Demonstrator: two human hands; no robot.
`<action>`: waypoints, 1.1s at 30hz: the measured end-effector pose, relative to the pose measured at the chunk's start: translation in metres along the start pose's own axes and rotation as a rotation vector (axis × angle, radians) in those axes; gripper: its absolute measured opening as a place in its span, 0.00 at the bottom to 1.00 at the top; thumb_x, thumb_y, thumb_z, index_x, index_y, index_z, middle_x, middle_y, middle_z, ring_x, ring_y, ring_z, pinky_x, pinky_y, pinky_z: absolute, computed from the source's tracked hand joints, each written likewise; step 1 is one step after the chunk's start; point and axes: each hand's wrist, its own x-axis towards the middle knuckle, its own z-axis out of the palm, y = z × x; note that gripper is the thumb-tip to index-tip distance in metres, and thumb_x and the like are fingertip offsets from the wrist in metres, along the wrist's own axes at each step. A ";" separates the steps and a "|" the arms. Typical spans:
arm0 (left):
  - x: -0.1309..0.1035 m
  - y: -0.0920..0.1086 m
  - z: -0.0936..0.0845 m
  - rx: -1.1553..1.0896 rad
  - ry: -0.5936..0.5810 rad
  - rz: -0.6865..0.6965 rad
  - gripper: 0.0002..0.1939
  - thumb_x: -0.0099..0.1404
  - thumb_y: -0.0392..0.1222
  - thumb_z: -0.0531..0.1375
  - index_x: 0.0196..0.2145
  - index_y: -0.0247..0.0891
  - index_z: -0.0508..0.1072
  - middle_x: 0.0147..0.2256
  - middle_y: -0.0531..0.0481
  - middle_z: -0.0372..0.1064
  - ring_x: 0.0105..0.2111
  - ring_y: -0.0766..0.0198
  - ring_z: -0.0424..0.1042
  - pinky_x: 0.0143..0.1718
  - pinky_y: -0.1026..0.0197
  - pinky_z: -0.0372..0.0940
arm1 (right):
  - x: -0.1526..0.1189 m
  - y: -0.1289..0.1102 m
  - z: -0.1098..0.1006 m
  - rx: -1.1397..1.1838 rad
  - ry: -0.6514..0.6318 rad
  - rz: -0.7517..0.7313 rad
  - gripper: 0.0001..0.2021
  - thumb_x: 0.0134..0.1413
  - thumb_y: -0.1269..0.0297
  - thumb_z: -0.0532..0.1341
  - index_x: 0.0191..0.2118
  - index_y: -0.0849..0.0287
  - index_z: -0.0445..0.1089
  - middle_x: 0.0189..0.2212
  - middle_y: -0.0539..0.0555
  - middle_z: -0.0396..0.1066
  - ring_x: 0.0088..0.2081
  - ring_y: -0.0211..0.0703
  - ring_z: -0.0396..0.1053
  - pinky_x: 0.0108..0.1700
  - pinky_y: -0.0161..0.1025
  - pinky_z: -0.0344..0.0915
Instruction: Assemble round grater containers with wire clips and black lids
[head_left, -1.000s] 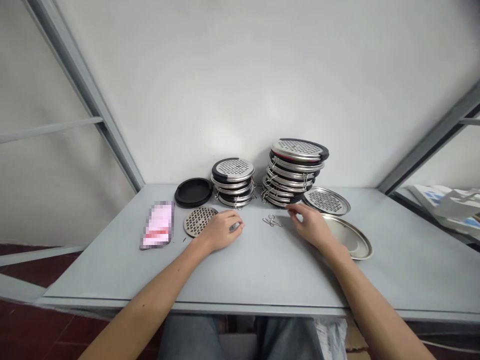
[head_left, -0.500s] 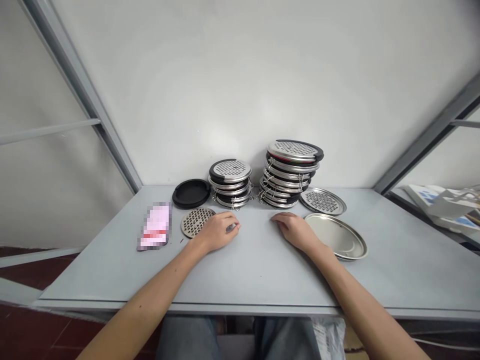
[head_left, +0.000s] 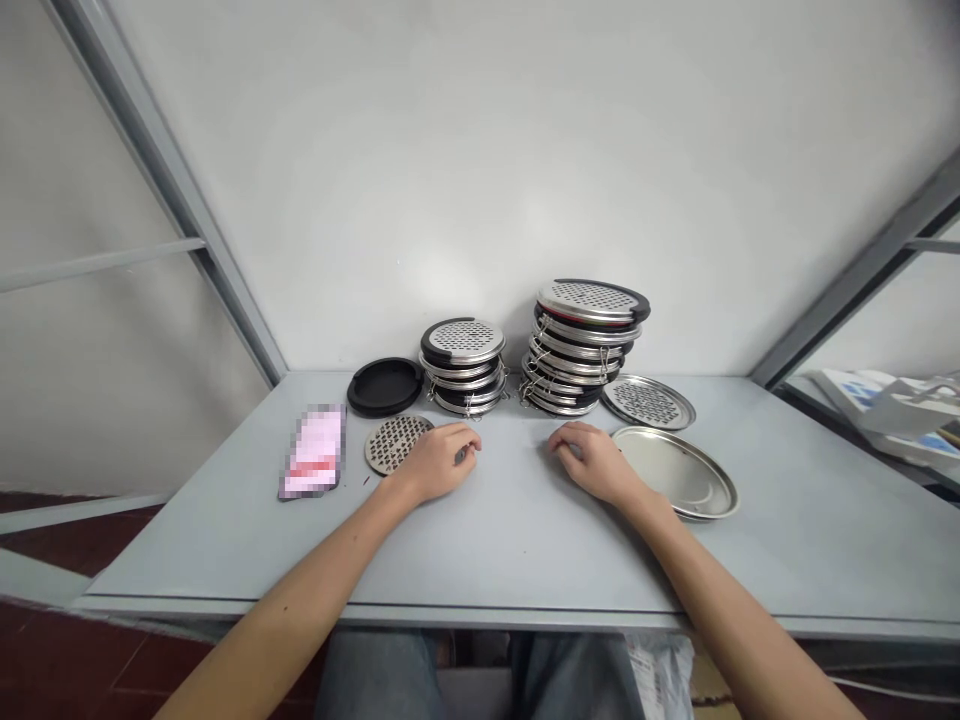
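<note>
My left hand (head_left: 439, 462) lies palm down on the table, fingers loosely bent and a gap between thumb and forefinger; I see nothing held in it. Partly covered by that wrist is a small round perforated metal disc (head_left: 391, 443). Also on the table, my right hand (head_left: 589, 460) is loosely curved, thumb apart from the fingers, with nothing visible in it. Just right of it, a shallow round metal lid or tray (head_left: 675, 470) lies flat, its edge close to my wrist. Behind it rests a larger round perforated metal plate (head_left: 649, 402).
Against the wall stand a shorter stack (head_left: 463, 372) and a taller stack (head_left: 583, 350) of round metal graters with black rims and wire clips. A black round dish (head_left: 384, 387) and a blurred pink phone-like item (head_left: 313, 450) sit left. Papers (head_left: 892, 415) lie beyond the right frame.
The fingers of my right hand have curled in slightly. My left hand stays in place, and the view has shifted a little; the objects have not moved.
</note>
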 end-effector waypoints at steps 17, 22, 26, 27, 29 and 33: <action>-0.001 -0.004 0.006 -0.002 -0.008 0.039 0.10 0.63 0.31 0.54 0.37 0.39 0.74 0.37 0.49 0.74 0.38 0.61 0.72 0.42 0.59 0.66 | 0.030 -0.020 0.009 0.116 0.338 -0.086 0.10 0.59 0.66 0.54 0.42 0.56 0.71 0.45 0.58 0.70 0.50 0.51 0.66 0.54 0.50 0.63; -0.001 -0.007 0.007 0.018 -0.014 0.036 0.10 0.64 0.32 0.54 0.37 0.39 0.74 0.36 0.49 0.74 0.38 0.60 0.73 0.42 0.59 0.66 | 0.082 -0.055 0.002 0.070 0.484 -0.152 0.16 0.60 0.62 0.54 0.52 0.56 0.67 0.53 0.61 0.65 0.56 0.55 0.61 0.59 0.54 0.58; -0.001 -0.008 0.003 0.031 0.000 0.023 0.09 0.64 0.32 0.54 0.37 0.38 0.74 0.36 0.48 0.73 0.37 0.60 0.72 0.42 0.59 0.66 | 0.121 -0.069 0.006 -0.081 0.364 -0.242 0.23 0.61 0.57 0.53 0.59 0.61 0.62 0.60 0.63 0.58 0.62 0.58 0.53 0.62 0.56 0.53; 0.000 -0.008 0.002 0.028 0.003 0.022 0.09 0.64 0.32 0.54 0.37 0.38 0.74 0.36 0.48 0.73 0.37 0.60 0.72 0.42 0.59 0.66 | 0.127 -0.069 0.008 -0.113 0.326 -0.246 0.24 0.62 0.56 0.53 0.59 0.61 0.61 0.61 0.64 0.57 0.63 0.59 0.51 0.63 0.58 0.52; 0.000 -0.007 0.000 0.017 0.010 0.023 0.09 0.64 0.33 0.54 0.37 0.38 0.74 0.37 0.48 0.73 0.38 0.60 0.72 0.43 0.59 0.66 | 0.134 -0.066 0.013 -0.154 0.257 -0.239 0.25 0.62 0.54 0.52 0.60 0.62 0.60 0.61 0.64 0.57 0.64 0.61 0.47 0.63 0.60 0.50; 0.000 -0.005 -0.002 0.003 0.016 0.026 0.10 0.64 0.33 0.54 0.37 0.38 0.74 0.37 0.48 0.73 0.38 0.61 0.72 0.44 0.59 0.66 | 0.136 -0.059 0.018 -0.202 0.202 -0.231 0.25 0.62 0.54 0.53 0.60 0.65 0.60 0.60 0.64 0.59 0.64 0.59 0.49 0.64 0.56 0.50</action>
